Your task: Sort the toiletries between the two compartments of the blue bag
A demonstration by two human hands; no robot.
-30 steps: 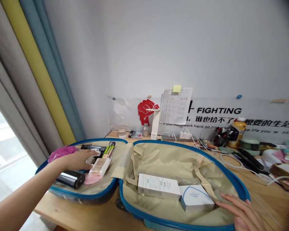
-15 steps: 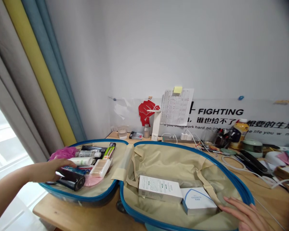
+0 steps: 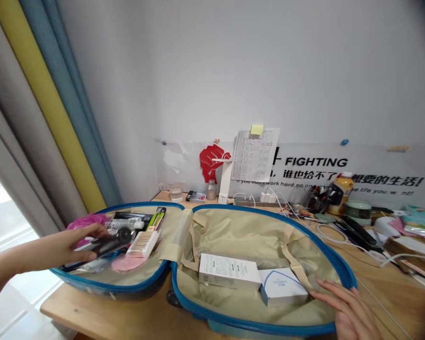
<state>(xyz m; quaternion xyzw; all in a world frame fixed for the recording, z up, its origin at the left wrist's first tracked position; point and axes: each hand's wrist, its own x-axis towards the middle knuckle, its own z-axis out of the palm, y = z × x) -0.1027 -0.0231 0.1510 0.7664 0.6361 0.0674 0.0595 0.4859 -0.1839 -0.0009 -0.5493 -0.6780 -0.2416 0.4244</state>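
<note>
My left hand (image 3: pixel 81 243) is closed around a dark cylindrical bottle (image 3: pixel 115 241), held tilted above the left half of an open blue-rimmed suitcase (image 3: pixel 127 289). Around it in that half lie a pink mesh bundle (image 3: pixel 88 220), a box of cotton swabs (image 3: pixel 143 243), a green-and-black toothbrush pack (image 3: pixel 157 218), a small clear bottle (image 3: pixel 125 224) and a flat pink piece (image 3: pixel 129 261). My right hand (image 3: pixel 350 304) has its fingers stretched out at the right edge of the suitcase. Near its fingertips lies a white-and-blue box (image 3: pixel 284 287), beside a longer white box (image 3: pixel 229 271).
The suitcase lies on a wooden table (image 3: pixel 92 314). Behind it stand a white lamp (image 3: pixel 225 182), a glass of water (image 3: pixel 176 192) and a power strip (image 3: pixel 258 203). At the right are a yellow bottle (image 3: pixel 340 193), a green container (image 3: pixel 357 212) and white cables (image 3: pixel 340 238).
My left hand has raised the dark bottle from among the items and turned it, its end now higher and further right. The right hand stays at the suitcase edge; the view has shifted slightly.
</note>
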